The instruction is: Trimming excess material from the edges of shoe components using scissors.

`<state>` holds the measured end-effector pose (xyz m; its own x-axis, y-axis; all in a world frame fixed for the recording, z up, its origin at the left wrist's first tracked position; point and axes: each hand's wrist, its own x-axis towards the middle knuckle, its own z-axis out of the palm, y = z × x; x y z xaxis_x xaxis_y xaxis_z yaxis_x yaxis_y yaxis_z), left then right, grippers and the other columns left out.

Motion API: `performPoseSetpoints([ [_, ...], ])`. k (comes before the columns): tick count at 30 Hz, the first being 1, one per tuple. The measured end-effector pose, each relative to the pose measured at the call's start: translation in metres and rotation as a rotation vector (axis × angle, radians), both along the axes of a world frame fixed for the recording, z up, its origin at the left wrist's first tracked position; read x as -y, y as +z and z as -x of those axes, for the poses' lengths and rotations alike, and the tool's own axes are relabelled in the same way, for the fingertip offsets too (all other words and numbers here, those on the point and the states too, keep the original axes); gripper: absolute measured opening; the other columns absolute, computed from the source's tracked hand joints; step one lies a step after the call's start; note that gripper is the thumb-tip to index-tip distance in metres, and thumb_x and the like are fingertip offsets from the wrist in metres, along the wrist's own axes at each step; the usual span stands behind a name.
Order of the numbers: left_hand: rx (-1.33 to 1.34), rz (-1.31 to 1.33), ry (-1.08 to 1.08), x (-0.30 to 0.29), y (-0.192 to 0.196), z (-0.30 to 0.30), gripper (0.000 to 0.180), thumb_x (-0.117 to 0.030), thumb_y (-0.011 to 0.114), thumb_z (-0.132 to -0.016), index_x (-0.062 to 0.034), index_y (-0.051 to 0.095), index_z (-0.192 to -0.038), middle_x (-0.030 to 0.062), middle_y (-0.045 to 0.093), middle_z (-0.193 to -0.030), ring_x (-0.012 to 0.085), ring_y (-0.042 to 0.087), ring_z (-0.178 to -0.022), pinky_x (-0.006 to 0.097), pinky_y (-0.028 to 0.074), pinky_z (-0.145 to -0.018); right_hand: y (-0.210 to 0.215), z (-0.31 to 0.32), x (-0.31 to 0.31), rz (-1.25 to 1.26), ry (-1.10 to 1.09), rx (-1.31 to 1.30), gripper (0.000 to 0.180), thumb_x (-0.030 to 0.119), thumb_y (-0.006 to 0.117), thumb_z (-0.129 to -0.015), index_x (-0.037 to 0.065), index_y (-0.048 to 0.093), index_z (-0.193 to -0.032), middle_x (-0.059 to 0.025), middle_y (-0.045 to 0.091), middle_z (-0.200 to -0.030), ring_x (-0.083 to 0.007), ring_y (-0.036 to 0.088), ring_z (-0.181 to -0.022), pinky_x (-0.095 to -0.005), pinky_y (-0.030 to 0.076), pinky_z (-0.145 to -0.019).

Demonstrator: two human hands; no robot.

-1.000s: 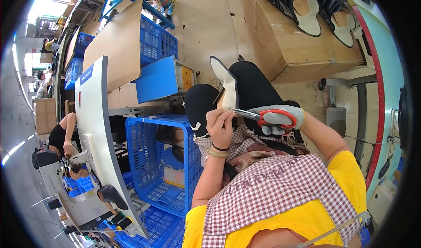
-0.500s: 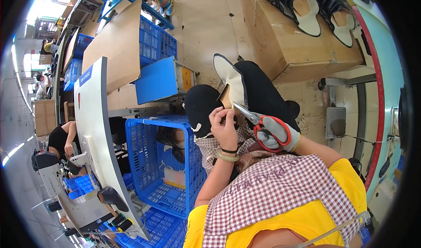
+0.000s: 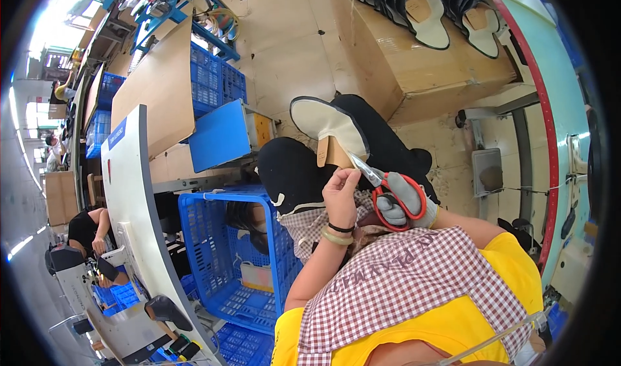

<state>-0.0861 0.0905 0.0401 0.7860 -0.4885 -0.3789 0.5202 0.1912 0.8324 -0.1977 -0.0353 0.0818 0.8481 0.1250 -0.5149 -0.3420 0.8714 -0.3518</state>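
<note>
Head view: your right hand (image 3: 402, 205), gloved, grips the red-handled scissors (image 3: 388, 183), fingers through the loops, blades slightly parted at the shoe (image 3: 330, 130). Your left hand (image 3: 341, 194) pinches the shoe's edge above your lap. Beyond stands a cardboard box (image 3: 414, 62) of shoes.

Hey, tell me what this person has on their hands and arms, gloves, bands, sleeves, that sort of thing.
The left hand is bare, with a black band and a pale bangle on the wrist. The right hand wears a grey fabric glove with a yellowish cuff. Both forearms are uncovered; a yellow short-sleeved shirt shows at the shoulders, under a red-and-white checked apron.
</note>
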Motion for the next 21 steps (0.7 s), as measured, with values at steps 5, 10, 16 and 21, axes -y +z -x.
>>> performPoseSetpoints([
  [5,0.014,0.046,-0.056,-0.003,-0.005,0.006,0.003,-0.001,0.063,-0.086,0.0019,0.064,-0.088,-0.0021,0.055,-0.085,0.0055,0.053,-0.079,0.019,0.042,-0.072,0.005,-0.004,-0.003,0.037,-0.027,-0.016,0.052,0.05,0.043,-0.096,0.022,0.034,-0.139,0.0003,0.052,-0.072,-0.0051,0.038,-0.043,-0.0168,0.033,-0.038],
  [10,0.037,0.015,-0.117,-0.01,-0.006,0.004,0.002,0.001,0.064,-0.084,0.002,0.064,-0.083,-0.0023,0.052,-0.085,0.0057,0.051,-0.077,0.019,0.04,-0.069,0.006,-0.007,-0.003,0.105,0.008,-0.008,0.055,0.049,0.043,-0.096,0.022,0.029,-0.142,0.0006,0.051,-0.073,-0.0046,0.038,-0.044,-0.0171,0.034,-0.039],
  [16,0.129,-0.008,-0.316,-0.022,0.0,0.003,0.001,0.001,0.065,-0.082,0.0005,0.065,-0.082,-0.0006,0.052,-0.096,0.0057,0.051,-0.079,0.018,0.039,-0.07,0.01,-0.012,-0.001,0.13,-0.046,-0.102,0.054,0.046,0.045,-0.096,0.021,0.03,-0.142,0.0007,0.051,-0.073,-0.0041,0.038,-0.046,-0.0171,0.034,-0.04],
  [21,0.195,0.006,-0.375,-0.03,-0.008,0.002,0.003,-0.001,0.068,-0.08,-0.0005,0.065,-0.081,0.0004,0.049,-0.099,0.0068,0.049,-0.086,0.02,0.04,-0.074,0.015,-0.014,0.003,0.169,-0.035,-0.129,0.052,0.041,0.047,-0.097,0.021,0.033,-0.142,0.0004,0.053,-0.074,-0.005,0.04,-0.047,-0.017,0.035,-0.04],
])
